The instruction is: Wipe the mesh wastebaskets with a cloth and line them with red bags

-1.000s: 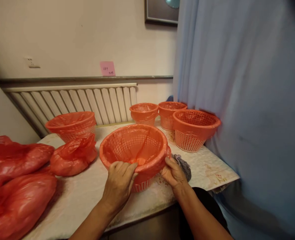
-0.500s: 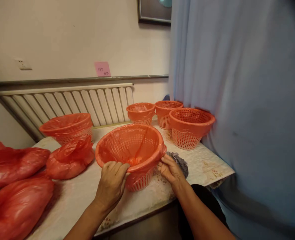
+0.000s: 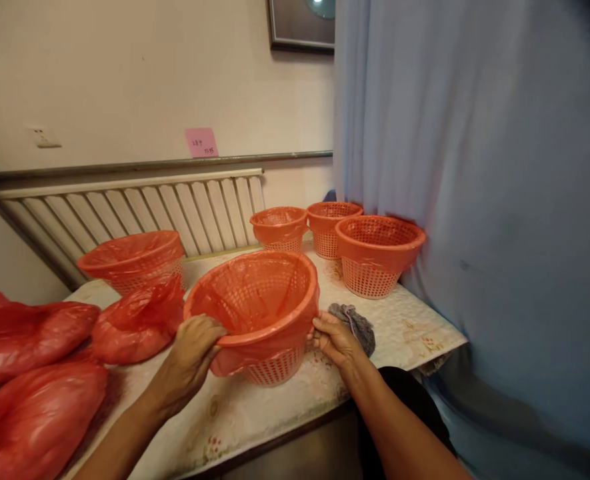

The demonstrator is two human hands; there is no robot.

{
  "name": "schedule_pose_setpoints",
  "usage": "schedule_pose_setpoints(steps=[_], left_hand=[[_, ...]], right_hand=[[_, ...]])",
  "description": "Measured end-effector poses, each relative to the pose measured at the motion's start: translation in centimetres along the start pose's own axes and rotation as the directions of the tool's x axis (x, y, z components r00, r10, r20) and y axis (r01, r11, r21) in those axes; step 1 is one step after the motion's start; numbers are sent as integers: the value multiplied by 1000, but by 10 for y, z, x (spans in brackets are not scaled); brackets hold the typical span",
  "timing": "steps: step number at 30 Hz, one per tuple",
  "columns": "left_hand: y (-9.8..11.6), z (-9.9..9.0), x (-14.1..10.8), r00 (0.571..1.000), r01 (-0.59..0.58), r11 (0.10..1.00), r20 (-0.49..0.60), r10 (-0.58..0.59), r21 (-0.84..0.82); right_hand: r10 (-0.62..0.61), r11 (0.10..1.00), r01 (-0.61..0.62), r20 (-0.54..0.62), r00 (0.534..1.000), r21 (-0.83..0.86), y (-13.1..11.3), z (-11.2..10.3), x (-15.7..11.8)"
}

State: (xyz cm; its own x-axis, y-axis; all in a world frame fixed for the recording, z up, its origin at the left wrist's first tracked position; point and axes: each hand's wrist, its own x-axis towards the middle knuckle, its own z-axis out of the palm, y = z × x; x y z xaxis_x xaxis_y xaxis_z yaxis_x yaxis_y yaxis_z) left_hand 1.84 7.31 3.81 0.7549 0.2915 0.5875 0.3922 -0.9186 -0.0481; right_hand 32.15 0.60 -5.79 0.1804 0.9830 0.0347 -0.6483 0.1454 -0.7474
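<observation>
The pale patterned worktop [image 3: 415,323] is occupied at the near left by red plastic bags [image 3: 45,413]. Near the middle, the lined basket [image 3: 275,369] is held: its rim is clasped at the near left by the left hand [image 3: 187,360], fingers curled over, while at right the red liner [image 3: 287,340] is pinched by the right hand [image 3: 335,341]. Beside that, a crumpled grey cloth [image 3: 363,328] is seen.
</observation>
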Motion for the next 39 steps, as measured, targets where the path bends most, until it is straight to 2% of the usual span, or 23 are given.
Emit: schedule_pose_setpoints(steps=[3, 6, 7, 9, 10, 11, 12, 15, 17, 19, 22, 24, 26, 28, 30, 32, 34, 37, 39], left_hand=[[-14, -8, -11, 1000, 17, 999, -2, -17, 46], [-11, -10, -18, 998, 62, 997, 24, -63, 49], [-5, -9, -19, 998, 60, 997, 29, -62, 50], [10, -8, -18, 998, 52, 997, 17, -53, 62], [20, -6, -16, 999, 49, 996, 5, -49, 68], [30, -5, -13, 999, 47, 996, -13, -46, 71], [40, -4, -9, 998, 55, 996, -20, -53, 68], [65, 3, 4, 997, 35, 998, -65, -32, 57], [73, 9, 11, 996, 16, 998, -86, -11, 57], [74, 17, 15, 995, 11, 998, -97, -4, 64], [67, 25, 15, 992, 15, 997, -125, -5, 78], [60, 26, 11, 991, 18, 998, -137, -9, 63], [54, 25, 5, 992, 24, 999, -126, -20, 34], [51, 22, -4, 989, 61, 998, -134, -57, 24], [50, 21, -16, 969, 138, 990, -211, -127, 38], [47, 24, -32, 906, 268, 962, -352, -236, 46], [37, 36, -51, 796, 439, 898, -472, -378, 22], [12, 74, -87, 649, 657, 753, -474, -595, -46], [-6, 108, -112, 609, 760, 649, -385, -694, 31]], right_hand=[[-14, 998, 5, -118, 993, -69, -1, -4, 4], [-148, 985, 112, -292, 945, -135, -10, -7, 8], [-249, 963, 192, -348, 904, -190, -13, -7, 7], [-530, 833, 386, -376, 760, -396, -21, -2, 0], [-671, 713, 465, -317, 670, -525, -24, 2, -6], [-781, 562, 519, -208, 588, -644, -26, 8, -12], [-845, 406, 552, -69, 530, -729, -28, 13, -18], [-821, 39, 606, 320, 473, -794, -28, 27, -31], [-734, -105, 625, 485, 476, -773, -26, 33, -33], [-656, -172, 625, 562, 504, -761, -23, 35, -32], [-610, -235, 605, 600, 518, -761, -22, 37, -31], [-598, -284, 587, 619, 509, -758, -24, 39, -33], [-562, -326, 576, 643, 520, -750, -28, 44, -38], [-501, -345, 585, 671, 547, -734, -33, 52, -43], [-425, -346, 590, 682, 594, -730, -37, 62, -47], [-358, -350, 572, 670, 650, -742, -40, 71, -50], [-314, -368, 540, 647, 694, -757, -41, 78, -49], [-315, -374, 517, 630, 710, -770, -40, 83, -42], [-349, -352, 511, 616, 706, -784, -41, 82, -33]])
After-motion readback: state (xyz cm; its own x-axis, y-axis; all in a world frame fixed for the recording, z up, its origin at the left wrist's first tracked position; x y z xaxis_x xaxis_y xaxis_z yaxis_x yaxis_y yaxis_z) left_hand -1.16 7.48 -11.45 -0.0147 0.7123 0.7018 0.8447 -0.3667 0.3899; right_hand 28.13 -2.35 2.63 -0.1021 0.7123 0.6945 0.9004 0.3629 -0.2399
